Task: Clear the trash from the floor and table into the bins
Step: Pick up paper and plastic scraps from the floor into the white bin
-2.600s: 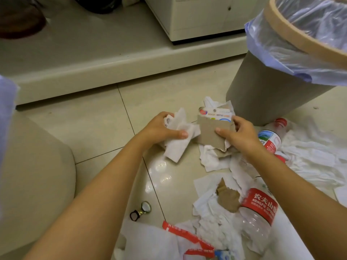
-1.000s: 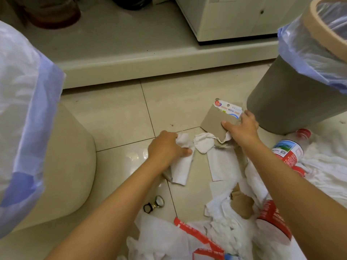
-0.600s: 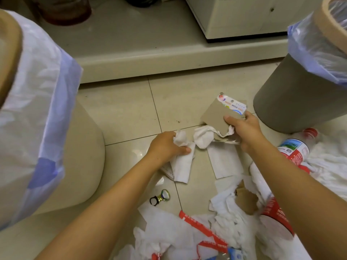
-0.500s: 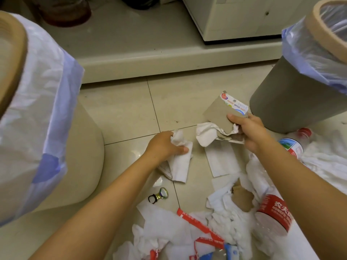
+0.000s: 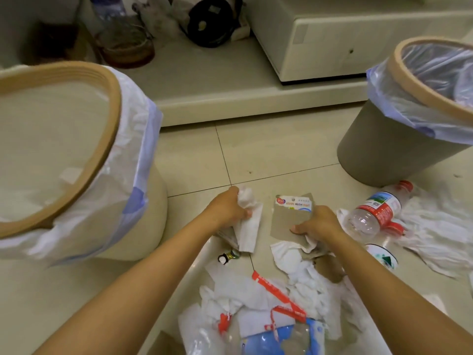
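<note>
My left hand (image 5: pixel 227 210) grips a wad of white tissue paper (image 5: pixel 249 226) that hangs down over the tiled floor. My right hand (image 5: pixel 318 225) holds a brown cardboard piece (image 5: pixel 289 219) with a printed label at its top, together with some white tissue beneath it. A cream bin (image 5: pixel 143 219) lined with a white bag stands at the left, its rim close to the camera. A grey bin (image 5: pixel 378 155) with a clear liner stands at the right. More tissues, cardboard scraps and red-and-white wrappers (image 5: pixel 271 295) litter the floor below my hands.
Two clear plastic bottles with red labels (image 5: pixel 376 211) lie right of my right hand, among white tissues (image 5: pixel 440 234). A small metal ring-like object (image 5: pixel 229 255) lies under my left hand. A raised step (image 5: pixel 256 106) with a white cabinet and dark items runs behind.
The view has pulled back and up, so the left bin's opening now shows. My right hand has moved down and nearer with the cardboard. My left hand still grips its tissue.
</note>
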The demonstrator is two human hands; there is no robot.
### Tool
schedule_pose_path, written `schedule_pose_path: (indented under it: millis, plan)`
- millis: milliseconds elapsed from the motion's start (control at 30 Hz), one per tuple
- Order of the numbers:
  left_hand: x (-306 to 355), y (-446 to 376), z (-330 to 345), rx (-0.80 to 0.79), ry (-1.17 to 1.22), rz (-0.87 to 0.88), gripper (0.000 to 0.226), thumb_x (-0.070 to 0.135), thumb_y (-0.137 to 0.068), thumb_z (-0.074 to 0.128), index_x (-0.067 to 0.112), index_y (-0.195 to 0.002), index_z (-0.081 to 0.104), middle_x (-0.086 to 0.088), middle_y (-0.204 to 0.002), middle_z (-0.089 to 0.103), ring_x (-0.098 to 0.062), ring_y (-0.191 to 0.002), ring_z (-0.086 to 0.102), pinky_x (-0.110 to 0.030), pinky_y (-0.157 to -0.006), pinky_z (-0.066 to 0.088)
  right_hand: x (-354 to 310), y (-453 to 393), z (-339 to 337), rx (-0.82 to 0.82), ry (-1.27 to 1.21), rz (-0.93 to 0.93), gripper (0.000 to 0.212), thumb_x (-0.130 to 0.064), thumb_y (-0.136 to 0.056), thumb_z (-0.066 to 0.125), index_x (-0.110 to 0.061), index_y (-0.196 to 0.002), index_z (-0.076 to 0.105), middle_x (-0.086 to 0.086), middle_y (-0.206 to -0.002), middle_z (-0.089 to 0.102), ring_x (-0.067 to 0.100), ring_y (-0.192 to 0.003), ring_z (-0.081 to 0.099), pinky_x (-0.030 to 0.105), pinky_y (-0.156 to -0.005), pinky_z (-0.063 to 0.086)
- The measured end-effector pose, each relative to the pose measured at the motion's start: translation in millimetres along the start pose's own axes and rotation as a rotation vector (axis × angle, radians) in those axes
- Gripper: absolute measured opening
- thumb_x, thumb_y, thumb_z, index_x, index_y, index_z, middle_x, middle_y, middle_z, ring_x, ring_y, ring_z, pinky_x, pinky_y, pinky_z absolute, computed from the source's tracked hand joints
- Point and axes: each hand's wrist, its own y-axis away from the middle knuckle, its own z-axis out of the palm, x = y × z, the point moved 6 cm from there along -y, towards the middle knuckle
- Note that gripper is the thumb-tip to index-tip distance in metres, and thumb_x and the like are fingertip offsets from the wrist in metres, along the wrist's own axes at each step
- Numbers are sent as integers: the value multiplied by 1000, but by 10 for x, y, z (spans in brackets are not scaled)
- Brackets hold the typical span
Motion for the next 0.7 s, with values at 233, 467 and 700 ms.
schedule_pose_path:
  millis: [233,467,700]
  plan:
    - [105,616,-331,63,-217,75,44,9,-93,46,9,-135,34,-11,-114,59,-27,-96,57,-30,-70,44,-562,384,55,53,-118,-195,35,-6,-74,64,-9,-109,61,10,-102,68,28,-92,64,40,-81,55]
    - [445,1457,-875,343,-290,315,32,11,-94,46,13,-126,43,-11,-105,64,-30,-92,62,-46,-80,51,-1444,1300,-169,-32,-364,-435,27,-1,-83,50,-18,-104,57,1,-89,65,14,-76,61,26,-63,48]
    - [465,2167,-1897,611,131,382,36,11,-90,55,25,-123,54,6,-108,63,-12,-98,59,-30,-85,50,-2099,1885,-443,-112,-524,-560,23,3,-83,58,-9,-102,62,10,-94,70,22,-82,67,37,-75,55]
